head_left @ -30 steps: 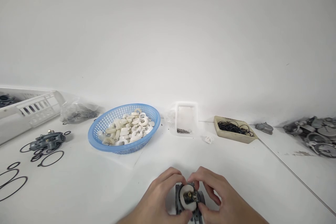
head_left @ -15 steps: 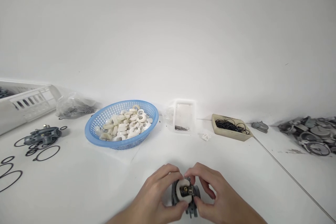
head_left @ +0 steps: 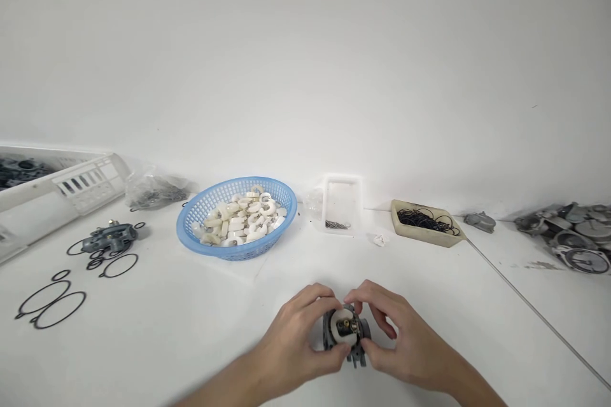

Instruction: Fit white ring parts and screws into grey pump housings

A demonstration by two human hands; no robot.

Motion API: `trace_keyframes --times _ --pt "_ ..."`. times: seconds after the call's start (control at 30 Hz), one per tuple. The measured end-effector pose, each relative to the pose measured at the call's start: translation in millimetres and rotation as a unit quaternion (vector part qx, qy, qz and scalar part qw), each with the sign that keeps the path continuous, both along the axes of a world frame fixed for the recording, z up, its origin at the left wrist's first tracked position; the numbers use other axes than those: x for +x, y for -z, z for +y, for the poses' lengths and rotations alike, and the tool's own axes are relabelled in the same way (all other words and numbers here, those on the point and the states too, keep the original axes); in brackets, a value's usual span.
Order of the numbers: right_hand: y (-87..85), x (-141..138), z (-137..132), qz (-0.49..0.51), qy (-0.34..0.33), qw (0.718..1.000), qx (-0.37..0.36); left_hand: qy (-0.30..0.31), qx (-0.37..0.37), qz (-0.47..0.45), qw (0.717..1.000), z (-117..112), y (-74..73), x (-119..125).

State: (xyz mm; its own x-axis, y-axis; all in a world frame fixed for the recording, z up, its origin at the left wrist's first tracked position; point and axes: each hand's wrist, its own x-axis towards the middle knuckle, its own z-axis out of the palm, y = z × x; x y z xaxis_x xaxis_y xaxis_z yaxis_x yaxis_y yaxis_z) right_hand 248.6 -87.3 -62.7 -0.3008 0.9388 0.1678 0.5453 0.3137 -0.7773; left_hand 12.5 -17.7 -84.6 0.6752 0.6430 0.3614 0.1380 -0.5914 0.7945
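Observation:
A grey metal carburetor body (head_left: 361, 329) rests on the white table with its open bowl side facing up. Inside it sits a white C-shaped float (head_left: 337, 329), with a small brass part at its centre. My left hand (head_left: 300, 334) is closed on the float, index finger at its far edge and thumb at its near edge. From the other side, my right hand (head_left: 405, 337) grips the body near the float's hinge, thumb at the near side and index finger at the far side. Whether a small pin is between the right fingertips I cannot tell.
Behind are a blue basket (head_left: 186, 243) of white floats, a white tray (head_left: 356, 206) holding thin pins, and a beige tray (head_left: 424, 238) of black rubber rings. Another carburetor (head_left: 109, 238) and loose O-rings (head_left: 60, 311) lie left. Grey bowl covers (head_left: 585, 229) are piled right.
The camera view has turned slightly left, so the things on the table appear farther right. Both hands stay around the carburetor with nearly the same grip.

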Motion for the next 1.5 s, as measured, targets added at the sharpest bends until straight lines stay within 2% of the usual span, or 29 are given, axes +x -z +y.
trace_keyframes --times 0.13,0.23,0.3,0.5,0.77,0.87,1.07,1.17,1.33,1.5 --pt "-4.2 3.7 0.8 -0.025 0.002 0.999 -0.026 -0.017 -0.028 0.008 0.999 -0.4 -3.9 -1.2" --pt "-15.9 -2.9 -0.5 -0.062 0.009 0.997 -0.051 -0.035 -0.057 -0.002 0.998 3.6 -5.1 -2.6" --pt "-26.9 -11.4 -1.7 -0.122 0.021 0.991 -0.050 -0.054 -0.078 -0.013 0.995 8.9 -4.1 -3.5" --pt "-55.2 -30.7 6.8 -0.325 0.001 0.946 -0.014 -0.097 -0.095 -0.029 0.990 25.9 -0.8 -4.6" --pt "-76.5 -43.0 25.9 -0.457 -0.074 0.886 -0.022 -0.090 -0.079 -0.024 0.992 35.4 3.8 -3.9" --pt "-92.7 -42.3 29.0 -0.469 -0.072 0.880 -0.023 -0.087 -0.075 -0.026 0.993 36.6 4.2 -4.0" --pt "-136.1 -22.2 33.2 -0.461 -0.005 0.888 -0.009 -0.079 -0.071 -0.022 0.994 37.4 6.6 -1.7" --pt "-151.1 -12.4 32.1 -0.456 0.013 0.890 -0.016 -0.081 -0.072 -0.005 0.994 37.3 6.9 -0.6" --pt "-159.6 15.2 24.4 -0.449 0.054 0.891 -0.040 -0.092 -0.066 0.007 0.994 38.7 7.1 -2.5" --pt "-158.4 71.0 2.4 -0.441 0.153 0.880 -0.089 -0.099 -0.080 0.021 0.992 38.4 6.6 -3.4"
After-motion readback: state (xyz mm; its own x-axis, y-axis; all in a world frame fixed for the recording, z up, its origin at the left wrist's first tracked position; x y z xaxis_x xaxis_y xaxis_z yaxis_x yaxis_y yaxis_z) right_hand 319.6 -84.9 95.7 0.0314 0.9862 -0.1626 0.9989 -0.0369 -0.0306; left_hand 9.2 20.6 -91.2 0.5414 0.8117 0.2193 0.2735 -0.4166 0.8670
